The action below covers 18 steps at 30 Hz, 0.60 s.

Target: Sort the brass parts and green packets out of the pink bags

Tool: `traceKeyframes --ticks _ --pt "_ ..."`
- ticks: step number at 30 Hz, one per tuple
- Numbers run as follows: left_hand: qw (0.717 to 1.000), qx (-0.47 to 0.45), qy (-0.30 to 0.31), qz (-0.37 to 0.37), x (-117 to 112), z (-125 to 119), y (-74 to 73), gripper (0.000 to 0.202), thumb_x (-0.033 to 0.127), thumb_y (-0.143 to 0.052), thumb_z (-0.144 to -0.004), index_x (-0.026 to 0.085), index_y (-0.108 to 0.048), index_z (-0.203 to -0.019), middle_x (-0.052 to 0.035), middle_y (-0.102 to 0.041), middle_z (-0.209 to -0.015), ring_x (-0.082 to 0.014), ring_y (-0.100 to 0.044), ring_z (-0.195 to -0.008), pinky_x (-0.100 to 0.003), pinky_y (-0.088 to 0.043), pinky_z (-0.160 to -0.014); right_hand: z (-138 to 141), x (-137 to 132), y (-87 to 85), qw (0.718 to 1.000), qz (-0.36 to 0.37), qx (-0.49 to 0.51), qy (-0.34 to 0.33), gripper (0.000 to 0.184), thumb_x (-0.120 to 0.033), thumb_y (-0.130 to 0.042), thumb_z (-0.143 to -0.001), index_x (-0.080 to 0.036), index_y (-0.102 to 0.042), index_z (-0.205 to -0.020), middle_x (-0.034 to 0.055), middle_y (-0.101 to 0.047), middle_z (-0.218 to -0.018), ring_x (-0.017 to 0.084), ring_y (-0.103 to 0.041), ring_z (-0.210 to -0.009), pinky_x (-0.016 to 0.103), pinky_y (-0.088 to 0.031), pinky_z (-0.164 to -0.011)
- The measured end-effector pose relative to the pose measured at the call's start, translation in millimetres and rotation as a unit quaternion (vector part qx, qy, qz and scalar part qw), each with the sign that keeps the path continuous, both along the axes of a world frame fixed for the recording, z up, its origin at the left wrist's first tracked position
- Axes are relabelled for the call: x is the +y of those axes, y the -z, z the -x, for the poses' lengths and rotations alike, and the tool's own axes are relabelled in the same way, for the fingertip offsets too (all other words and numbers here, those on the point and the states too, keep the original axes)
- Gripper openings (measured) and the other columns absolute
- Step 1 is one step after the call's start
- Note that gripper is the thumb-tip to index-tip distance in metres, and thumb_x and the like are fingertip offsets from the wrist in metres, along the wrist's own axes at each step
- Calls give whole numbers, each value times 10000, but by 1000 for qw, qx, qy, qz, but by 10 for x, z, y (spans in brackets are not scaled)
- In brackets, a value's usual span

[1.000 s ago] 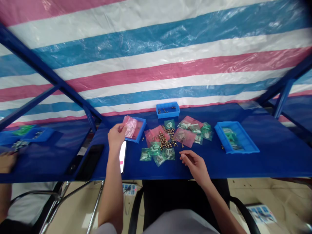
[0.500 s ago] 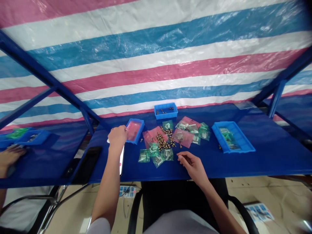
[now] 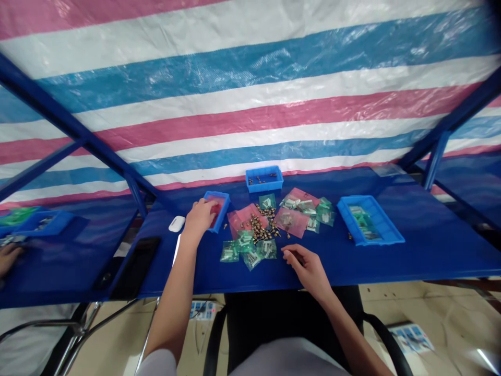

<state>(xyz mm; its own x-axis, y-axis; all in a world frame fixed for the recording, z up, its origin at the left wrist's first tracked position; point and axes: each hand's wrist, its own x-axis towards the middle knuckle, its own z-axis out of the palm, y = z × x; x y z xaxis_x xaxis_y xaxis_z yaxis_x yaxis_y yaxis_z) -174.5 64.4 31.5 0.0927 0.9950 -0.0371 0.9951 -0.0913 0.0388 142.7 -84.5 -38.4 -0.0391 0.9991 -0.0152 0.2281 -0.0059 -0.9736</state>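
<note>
My left hand [image 3: 201,216] reaches over the near-left side of a small blue tray [image 3: 222,215]. Its fingers are bent but apart, touching the pink plastic bags [image 3: 216,200] inside; the fingertips are partly hidden. My right hand [image 3: 307,265] rests near the table's front edge, fingers curled and thumb tip against the index finger. Whatever it may hold is hidden. Between the hands lies a pile of small brass-coloured screw-like fittings [image 3: 258,228], partly on a pink bag [image 3: 247,213]. Green bags with small metal parts [image 3: 229,251] lie in front of the pile.
A blue tray [image 3: 264,186] with a few fittings stands at the back. Filled pink and green bags [image 3: 291,221] lie right of the pile. Farther right is a larger blue tray [image 3: 385,224] holding green bags. Leftward lie a white case [image 3: 177,224], a black phone [image 3: 136,267] and another person's hand [image 3: 8,257].
My left hand has moved right, from above the white case and phone-like screen into the small tray, uncovering the case. My right hand stays nearly still. The view has shifted slightly.
</note>
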Motion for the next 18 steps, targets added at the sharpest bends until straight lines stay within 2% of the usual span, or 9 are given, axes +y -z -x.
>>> traceKeyframes --ticks 6,9,12,14,16,18 --pt "1000 -11 2 10 -21 -18 -17 469 174 -540 -859 234 -589 -1322 -131 -601 -1254 -292 -599 -1092 -378 -472 -947 4 -7 6 1000 0 -8 -3 324 -481 -561 -937 -202 -700 -1026 51 -709 -855 191 -663 -766 277 -529 -694" --pt "1000 -23 1 4 -132 -58 -55 471 179 -514 -882 229 -555 -1348 -118 -596 -1291 -278 -586 -1136 -368 -464 -971 0 -9 1 1000 -4 -14 -2 328 -484 -554 -940 -200 -695 -1024 52 -707 -857 194 -662 -770 282 -532 -696" --pt "994 -67 -11 -82 -408 -202 -64 408 260 -453 -950 216 -547 -1344 -116 -584 -1320 -298 -542 -1194 -410 -442 -1010 1 -11 -20 999 -22 -38 -6 297 -457 -544 -952 -204 -691 -1007 46 -700 -858 185 -649 -759 277 -521 -684" --pt "983 -108 -1 -147 -654 -348 -18 356 316 -431 -978 222 -590 -1283 -104 -612 -1264 -295 -535 -1184 -426 -415 -1042 18 -11 -33 997 -40 -68 -14 268 -430 -538 -961 -210 -686 -996 40 -686 -845 172 -625 -713 274 -509 -650" --pt "974 -164 37 -151 -894 -501 81 318 331 -438 -987 234 -615 -1233 -84 -630 -1226 -265 -550 -1158 -409 -412 -1046 58 -11 -36 991 -74 -110 -24 234 -396 -540 -964 -219 -681 -1023 49 -677 -892 175 -613 -723 290 -519 -664" --pt "969 -202 70 -124 -1083 -632 216 280 347 -500 -968 257 -634 -1197 -70 -638 -1206 -252 -559 -1139 -402 -431 -1014 117 -13 -26 975 -131 -176 -34 224 -363 -563 -955 -241 -673 -1107 77 -663 -1035 214 -622 -871 347 -542 -783"
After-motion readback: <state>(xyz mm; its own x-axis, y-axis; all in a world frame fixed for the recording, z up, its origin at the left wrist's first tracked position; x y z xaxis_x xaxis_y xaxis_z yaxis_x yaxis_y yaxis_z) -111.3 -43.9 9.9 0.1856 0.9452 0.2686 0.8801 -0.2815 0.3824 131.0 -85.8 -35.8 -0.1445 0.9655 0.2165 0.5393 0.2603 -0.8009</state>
